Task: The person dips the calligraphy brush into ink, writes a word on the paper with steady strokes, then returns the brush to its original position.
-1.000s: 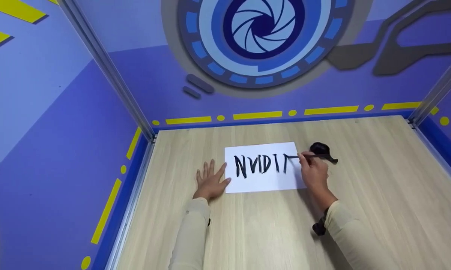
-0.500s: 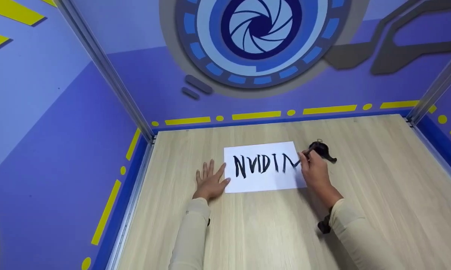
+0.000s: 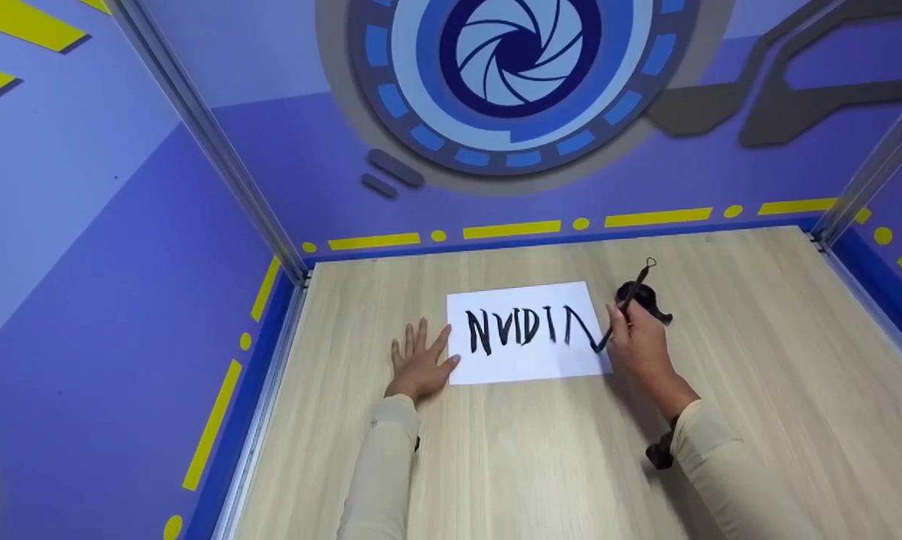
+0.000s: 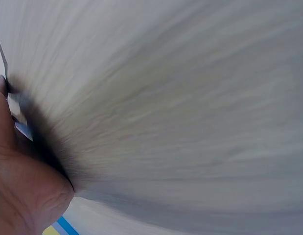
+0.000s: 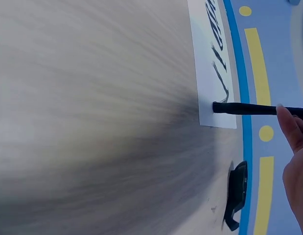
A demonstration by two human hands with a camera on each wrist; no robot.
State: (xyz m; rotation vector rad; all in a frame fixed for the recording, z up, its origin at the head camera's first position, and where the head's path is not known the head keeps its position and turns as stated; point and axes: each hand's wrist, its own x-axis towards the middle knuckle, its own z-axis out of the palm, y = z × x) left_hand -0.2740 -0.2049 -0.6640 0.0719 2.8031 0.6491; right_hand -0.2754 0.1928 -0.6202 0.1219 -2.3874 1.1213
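Observation:
A white sheet of paper (image 3: 526,367) lies on the table with black brushed letters "NVIDI" and two strokes of another letter at its right end. My left hand (image 3: 421,367) rests with fingers spread at the paper's left edge, its thumb on the sheet. In the left wrist view only part of that hand (image 4: 24,191) shows. My right hand (image 3: 641,341) pinches a dark writing brush (image 3: 634,289), which has a small loop at its top end. The right wrist view shows the tip of the brush (image 5: 246,108) against the paper (image 5: 206,98), at the end of the slanting stroke.
A small black dish with a curved tail (image 3: 650,300) stands behind my right hand, right of the paper. The wooden table (image 3: 526,465) is bounded by a purple printed back wall (image 3: 286,165) and side walls with metal corner posts.
The brush tip has drawn a slanting stroke down and right from the top of the last letter. My right hand has shifted slightly right and the brush has turned more upright. The left hand stays put.

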